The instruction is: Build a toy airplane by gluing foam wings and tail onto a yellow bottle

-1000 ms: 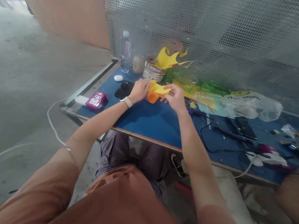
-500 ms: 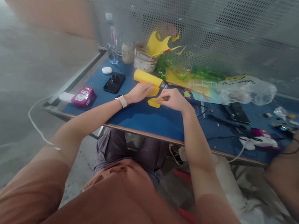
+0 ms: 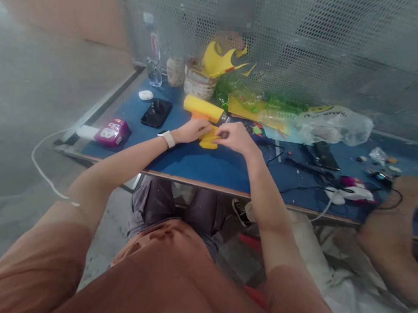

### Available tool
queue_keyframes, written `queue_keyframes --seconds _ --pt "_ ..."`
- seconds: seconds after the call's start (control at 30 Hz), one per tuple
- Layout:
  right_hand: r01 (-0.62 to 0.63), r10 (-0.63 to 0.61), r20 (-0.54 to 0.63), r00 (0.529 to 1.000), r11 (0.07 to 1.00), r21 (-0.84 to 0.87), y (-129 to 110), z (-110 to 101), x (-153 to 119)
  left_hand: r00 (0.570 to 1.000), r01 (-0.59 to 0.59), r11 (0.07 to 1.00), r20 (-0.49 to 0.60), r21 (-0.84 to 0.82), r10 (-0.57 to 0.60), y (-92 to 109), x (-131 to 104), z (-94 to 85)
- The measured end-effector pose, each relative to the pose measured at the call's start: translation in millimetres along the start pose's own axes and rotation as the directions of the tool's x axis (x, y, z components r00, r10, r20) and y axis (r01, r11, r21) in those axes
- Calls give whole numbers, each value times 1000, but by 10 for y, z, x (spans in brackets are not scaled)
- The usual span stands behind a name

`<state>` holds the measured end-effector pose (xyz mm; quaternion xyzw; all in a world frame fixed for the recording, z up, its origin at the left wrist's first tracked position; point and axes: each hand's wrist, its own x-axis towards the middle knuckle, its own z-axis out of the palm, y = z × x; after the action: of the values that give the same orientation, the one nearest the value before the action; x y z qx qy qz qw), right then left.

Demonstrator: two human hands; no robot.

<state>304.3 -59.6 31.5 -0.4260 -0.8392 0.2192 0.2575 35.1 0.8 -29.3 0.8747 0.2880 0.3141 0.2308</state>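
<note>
Both my hands meet over the blue table (image 3: 180,157), around a small bent yellow sheet piece (image 3: 208,142) with a rounded outline. My left hand (image 3: 192,129), with a white band at its wrist, holds the piece from the left, its fingers closed on the edge. From the right, my right hand (image 3: 234,135) pinches the same piece between thumb and fingertips. Just behind them lies a yellow cylinder-bodied tool (image 3: 203,108) with a dark, metallic end; its exact kind is unclear.
Behind stand a pot (image 3: 199,82) holding yellow offcuts, a jar (image 3: 175,72) and a water bottle (image 3: 153,73). A phone (image 3: 157,112) and purple socket block (image 3: 113,132) lie left. Rightward are plastic bottles (image 3: 277,117), a bag (image 3: 338,125), cables (image 3: 300,169) and another person's arm (image 3: 390,233).
The view has shifted slightly, so the table's things sit further left. My hands stay on the yellow piece, whose angle has changed a little. The other person's arm shows more.
</note>
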Motion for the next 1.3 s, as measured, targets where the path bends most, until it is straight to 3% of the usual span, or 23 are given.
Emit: queue_keyframes --seconds 0.33,0.5,0.67,0.83,0.97,1.3 --pt "-20 22 -98 995 1000 21 -1 41 -2 999 -52 995 3 -84 52 -58 -32 -125" --pt "-19 23 -87 996 999 46 10 86 -12 990 -100 987 89 -124 111 -24 -54 -193" --pt "29 -35 -81 996 997 -69 4 150 6 985 -103 991 133 -83 113 -61 -67 -165" --pt "60 -88 -174 981 985 -160 22 179 18 990 -41 998 133 -44 47 -134 -55 -102" --pt "-55 44 -209 977 997 -48 55 117 -11 989 -21 1000 149 12 19 -114 -44 -123" --pt "-289 290 38 956 917 274 161 80 11 996 10 998 88 54 -15 -20 -40 -178"
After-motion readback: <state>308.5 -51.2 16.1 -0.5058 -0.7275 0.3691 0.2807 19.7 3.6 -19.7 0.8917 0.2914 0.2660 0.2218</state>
